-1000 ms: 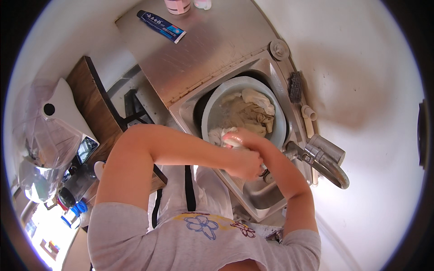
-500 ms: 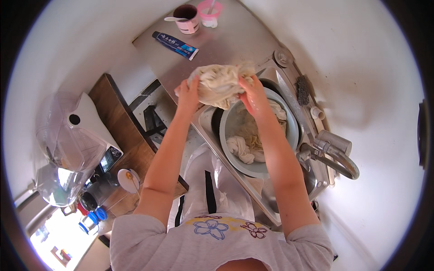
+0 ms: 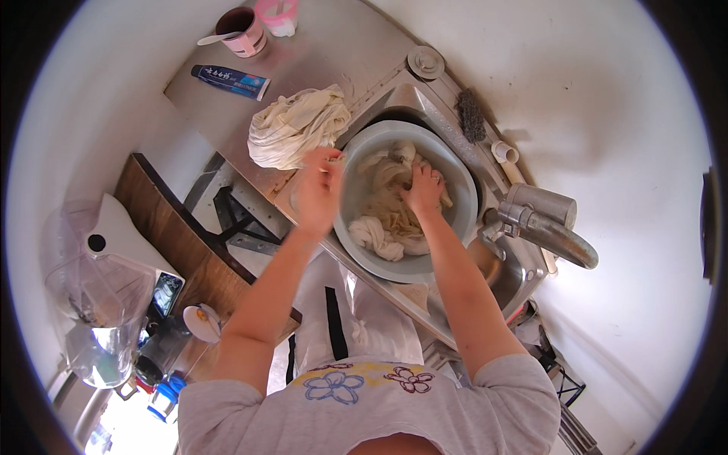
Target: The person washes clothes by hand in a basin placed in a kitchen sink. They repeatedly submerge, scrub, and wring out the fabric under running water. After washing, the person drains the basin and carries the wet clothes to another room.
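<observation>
A bunched cream cloth (image 3: pixel 297 125) lies on the metal counter, left of the sink. My left hand (image 3: pixel 320 186) is just below it, over the near rim of the grey basin, apart from the cloth. Motion smears its fingers, so I cannot tell how far they are bent. Inside the basin (image 3: pixel 356 258), wet, off-white laundry (image 3: pixel 390 201) sits in murky water. My right hand (image 3: pixel 425 189) reaches into the basin, its fingers curled over a piece of that laundry. The basin stands in the metal sink (image 3: pixel 409 97).
A metal faucet (image 3: pixel 550 231) juts over the sink's right side. Beyond the cloth are a toothpaste tube (image 3: pixel 231 81), a pink mug (image 3: pixel 244 38) with a spoon and a pink cup (image 3: pixel 279 19). A scrubber (image 3: pixel 470 115) lies along the wall; a wooden shelf (image 3: pixel 182 243) is at left.
The bunched cloth, held up by both hands before, now rests on the counter. My right hand has moved down into the basin, and my left hand has come away from the cloth.
</observation>
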The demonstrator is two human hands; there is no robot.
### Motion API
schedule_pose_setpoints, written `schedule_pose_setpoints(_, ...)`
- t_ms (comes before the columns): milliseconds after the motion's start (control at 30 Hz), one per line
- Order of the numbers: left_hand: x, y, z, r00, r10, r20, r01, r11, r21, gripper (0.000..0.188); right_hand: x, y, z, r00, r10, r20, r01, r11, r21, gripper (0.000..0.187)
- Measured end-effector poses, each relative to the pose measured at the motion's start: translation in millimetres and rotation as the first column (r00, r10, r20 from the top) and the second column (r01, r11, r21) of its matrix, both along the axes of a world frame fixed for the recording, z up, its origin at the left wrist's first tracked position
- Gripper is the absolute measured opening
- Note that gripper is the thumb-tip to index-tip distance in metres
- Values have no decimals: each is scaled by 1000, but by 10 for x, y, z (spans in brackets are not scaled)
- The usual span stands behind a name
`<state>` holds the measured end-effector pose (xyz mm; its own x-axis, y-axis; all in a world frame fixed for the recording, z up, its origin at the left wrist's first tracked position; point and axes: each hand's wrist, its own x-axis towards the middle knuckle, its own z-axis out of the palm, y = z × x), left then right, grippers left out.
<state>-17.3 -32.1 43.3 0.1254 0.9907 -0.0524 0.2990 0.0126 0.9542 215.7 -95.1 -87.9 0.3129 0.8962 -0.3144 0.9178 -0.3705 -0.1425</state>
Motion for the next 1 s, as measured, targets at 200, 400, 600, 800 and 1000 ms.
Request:
schedule_pose_setpoints(200, 864, -403, -1197, 765, -310, -564, 324, 943, -78, 38, -5, -264, 23, 988, 109, -110, -115, 992, -45, 55)
schedule_pose_setpoints(400, 1013, -413, -1685, 464, -540, -703, 460, 825, -329, 42, 258, -370, -55, 883, -98, -458, 127, 991, 33, 32)
schedule_pose_setpoints(600, 1082, -499, -1774, 413, -431, -802, 453, 861, -229, 42, 72, -302, -384, 985, 139, -101, -114, 969, 220, 41)
schedule_pose_setpoints(800, 1253, -375, -1980, 437, -343, -832, 393, 904, -167, 42, 197, -145, -805, 983, 177, 42, -179, 983, 46, 42)
schedule_pose_setpoints(1000, 1145, -118, -1851, 796, -443, -412, 274, 872, -407, 44, 240, 253, -66, 933, -33, -359, 152, 940, 307, 25)
